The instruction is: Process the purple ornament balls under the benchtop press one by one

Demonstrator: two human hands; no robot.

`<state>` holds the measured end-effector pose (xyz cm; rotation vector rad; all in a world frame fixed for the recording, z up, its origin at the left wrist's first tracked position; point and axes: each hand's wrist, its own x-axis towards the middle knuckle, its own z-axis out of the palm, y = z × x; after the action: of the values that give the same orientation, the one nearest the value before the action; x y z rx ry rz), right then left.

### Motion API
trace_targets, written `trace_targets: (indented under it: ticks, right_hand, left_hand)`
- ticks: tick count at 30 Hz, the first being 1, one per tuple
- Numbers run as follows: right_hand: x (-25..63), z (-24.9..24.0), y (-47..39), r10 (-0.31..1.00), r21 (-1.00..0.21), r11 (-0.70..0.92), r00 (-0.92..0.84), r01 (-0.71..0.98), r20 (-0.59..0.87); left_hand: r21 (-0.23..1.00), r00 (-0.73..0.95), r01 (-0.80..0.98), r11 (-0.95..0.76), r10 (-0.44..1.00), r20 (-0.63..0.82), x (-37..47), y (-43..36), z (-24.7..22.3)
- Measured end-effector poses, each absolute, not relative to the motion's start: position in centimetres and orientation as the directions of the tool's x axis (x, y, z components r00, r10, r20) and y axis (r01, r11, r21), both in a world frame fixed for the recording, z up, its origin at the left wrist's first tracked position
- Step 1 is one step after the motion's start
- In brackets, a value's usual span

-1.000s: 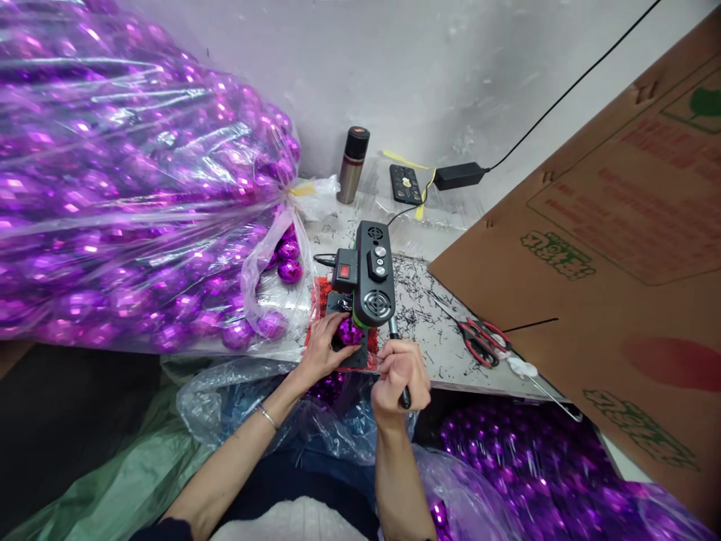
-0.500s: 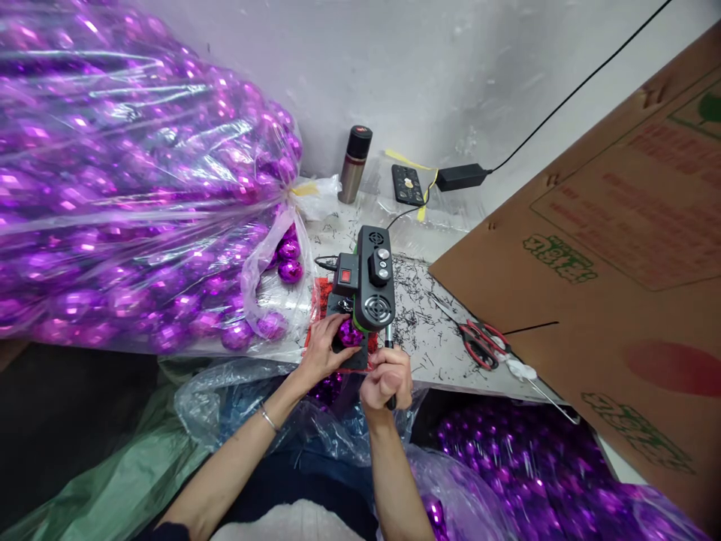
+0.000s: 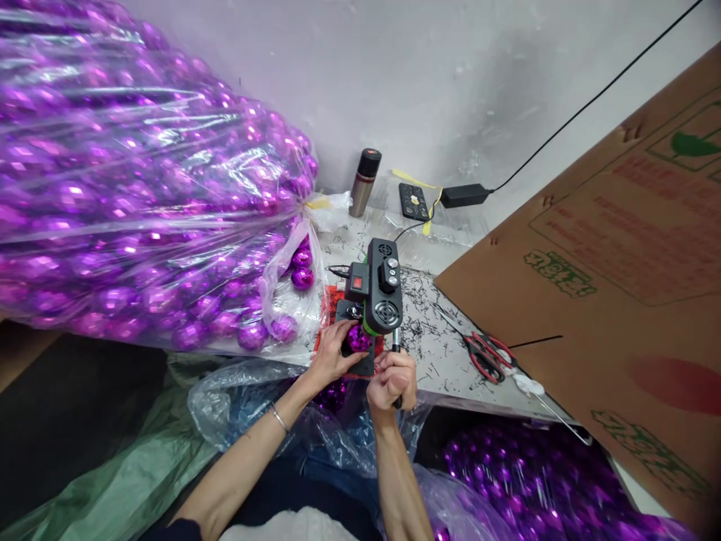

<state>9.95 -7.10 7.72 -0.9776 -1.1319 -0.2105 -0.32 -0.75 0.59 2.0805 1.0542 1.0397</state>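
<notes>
A shiny purple ball point(image 3: 358, 339) rests on the black base under the head of a small black bench drill press point(image 3: 384, 279). My left hand point(image 3: 333, 353) grips that ball from the left, thumb at its near side and fingers at its far side. My right hand point(image 3: 393, 379) is wrapped round the black-gripped lever point(image 3: 396, 347) on the machine's right side. The machine's head hides the top of the ball, so contact with a bit cannot be seen. Beneath the base lies a red mat point(image 3: 322, 330).
A big clear bag of purple balls point(image 3: 140, 225) fills the left, with loose balls point(image 3: 303, 279) beside its tied neck. Scissors point(image 3: 489, 356) lie right, near a cardboard box point(image 3: 619, 285). A bottle point(image 3: 365, 182), phone point(image 3: 414, 201) and power adapter point(image 3: 465, 196) stand behind; black shavings litter the table.
The camera view has shifted slightly, so everything sits a little lower and to the right. Both hands keep their holds on the ball and the lever.
</notes>
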Motion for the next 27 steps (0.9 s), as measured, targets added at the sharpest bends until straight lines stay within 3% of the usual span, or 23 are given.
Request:
trace_targets:
  ticks: [6,14,18,21,24,27]
  right_hand:
    - [9.7,7.6,-7.3,0.332,-0.571,0.561,0.469,0.600,0.819]
    - [10.1,15.0,-7.8,0.427,-0.685,0.484,0.537,0.544,0.728]
    - [10.2,15.2,-8.0,0.435,-0.654,0.467,0.489,0.595,0.756]
    - [10.0,13.9,-8.1,0.399,-0.624,0.475,0.480,0.621,0.781]
    - [9.9,13.2,-8.0,0.394,-0.613,0.477,0.470,0.630,0.790]
    - [10.0,13.1,-8.1,0.403,-0.601,0.479,0.448,0.640,0.798]
  left_hand:
    - [0.777,0.399,0.367,-0.511,0.842,0.364,-0.2,-0.4,1.0]
    - [0.737,0.468,0.334,-0.588,0.782,0.412,-2.0,-2.4,1.5]
    - [0.717,0.496,0.330,-0.614,0.759,0.422,-5.1,-3.3,3.1]
    - [0.791,0.288,0.407,-0.457,0.886,0.364,-6.4,0.2,5.7]
    - [0.840,-0.039,0.523,-0.146,0.980,0.195,-6.4,5.9,8.3]
    - [0.761,-0.097,0.640,0.106,0.994,-0.057,-5.9,10.3,9.8]
